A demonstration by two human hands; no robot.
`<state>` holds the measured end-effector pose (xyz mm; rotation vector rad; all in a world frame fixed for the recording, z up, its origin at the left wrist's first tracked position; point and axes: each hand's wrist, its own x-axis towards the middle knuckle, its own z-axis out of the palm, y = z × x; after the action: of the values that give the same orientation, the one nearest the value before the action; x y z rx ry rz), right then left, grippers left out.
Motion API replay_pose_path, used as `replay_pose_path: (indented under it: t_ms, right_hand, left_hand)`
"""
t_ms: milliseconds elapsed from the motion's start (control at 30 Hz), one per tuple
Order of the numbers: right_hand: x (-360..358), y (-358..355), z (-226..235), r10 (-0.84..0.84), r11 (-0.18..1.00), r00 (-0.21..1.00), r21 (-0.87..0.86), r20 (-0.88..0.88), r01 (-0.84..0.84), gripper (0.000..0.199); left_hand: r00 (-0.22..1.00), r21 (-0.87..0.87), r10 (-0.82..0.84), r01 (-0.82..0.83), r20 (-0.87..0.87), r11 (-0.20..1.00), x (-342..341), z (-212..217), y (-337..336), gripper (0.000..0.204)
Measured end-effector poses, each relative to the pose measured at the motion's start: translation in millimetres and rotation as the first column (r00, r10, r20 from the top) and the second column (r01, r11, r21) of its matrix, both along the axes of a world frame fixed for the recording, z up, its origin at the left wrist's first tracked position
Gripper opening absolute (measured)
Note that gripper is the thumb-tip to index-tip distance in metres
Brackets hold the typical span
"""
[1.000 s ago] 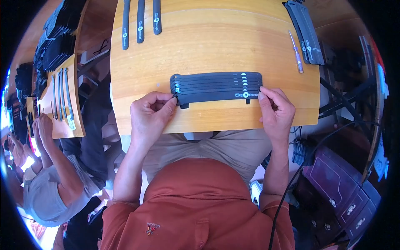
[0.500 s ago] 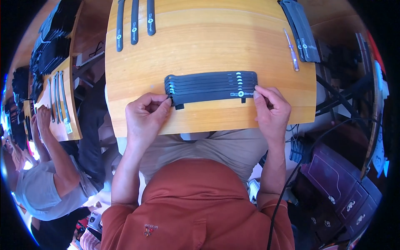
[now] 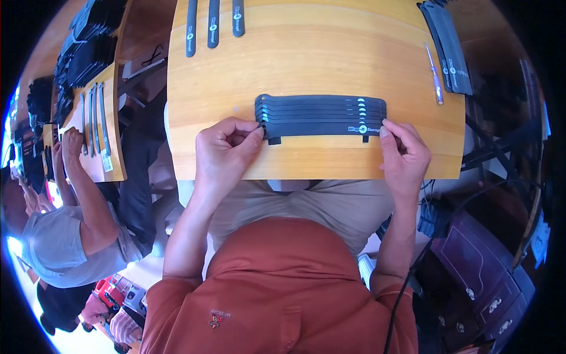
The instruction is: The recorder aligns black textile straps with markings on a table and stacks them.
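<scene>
Wooden counter (image 3: 318,65) carries the work as before; the hands and strap bundle have barely shifted. Left hand (image 3: 227,147) pinches the left end of the black strap bundle (image 3: 321,116); right hand (image 3: 404,154) pinches its right end. Its long axis runs left-right between the fingers, small white round labels near the right end.

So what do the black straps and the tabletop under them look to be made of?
Black straps: probably matte rubber or soft plastic; flat, dull bands stacked in layers, pinched at each end by the left hand and right hand. Tabletop: wood or wood-look laminate, with orange grain streaks and a mild sheen.
</scene>
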<state>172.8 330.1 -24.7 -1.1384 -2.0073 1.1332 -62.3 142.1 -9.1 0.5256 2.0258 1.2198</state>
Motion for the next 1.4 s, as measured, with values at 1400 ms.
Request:
replay_pose_path:
  t_ms: [1400]
  right_hand:
    - [-6.7, -2.2, 4.0, 0.007, 0.987, 0.997, 0.157, 0.073, -0.019, 0.010]
  left_hand:
    - [0.997, 0.019, 0.019, -0.018, -0.071, 1.000, 1.9, -8.6, -3.5, 0.007]
